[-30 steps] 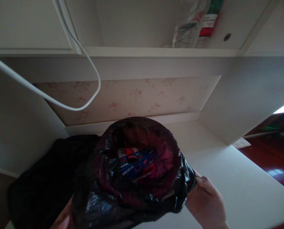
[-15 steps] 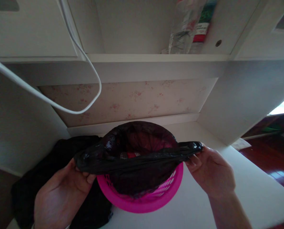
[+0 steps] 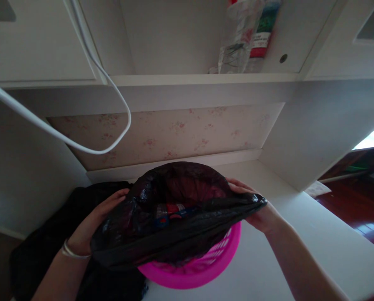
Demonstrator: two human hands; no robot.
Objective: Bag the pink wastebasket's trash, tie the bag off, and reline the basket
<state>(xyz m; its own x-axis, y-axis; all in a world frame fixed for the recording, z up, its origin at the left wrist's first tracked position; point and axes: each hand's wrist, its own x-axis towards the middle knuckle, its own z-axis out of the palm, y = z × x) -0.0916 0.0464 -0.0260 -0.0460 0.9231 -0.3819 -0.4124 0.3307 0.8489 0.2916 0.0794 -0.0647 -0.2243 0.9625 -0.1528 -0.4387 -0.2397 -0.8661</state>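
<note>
White counter point(image 3: 331, 242): black bag point(image 3: 177, 236), slacker than before, droops over pink basket point(image 3: 193, 278) between left hand point(image 3: 99, 218) and right hand point(image 3: 262, 215), fingers' grip unclear; black heap point(image 3: 49, 238) left.

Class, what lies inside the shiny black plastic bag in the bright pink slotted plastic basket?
A blue printed item and a red, partly clear item show inside the bag. Its near side hides their lower parts and whatever lies deeper.

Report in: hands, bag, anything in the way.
Left hand and right hand at opposite sides of black bag. Bag mouth open, near rim of pink basket showing. White cable at upper left, apart from both hands.
</note>
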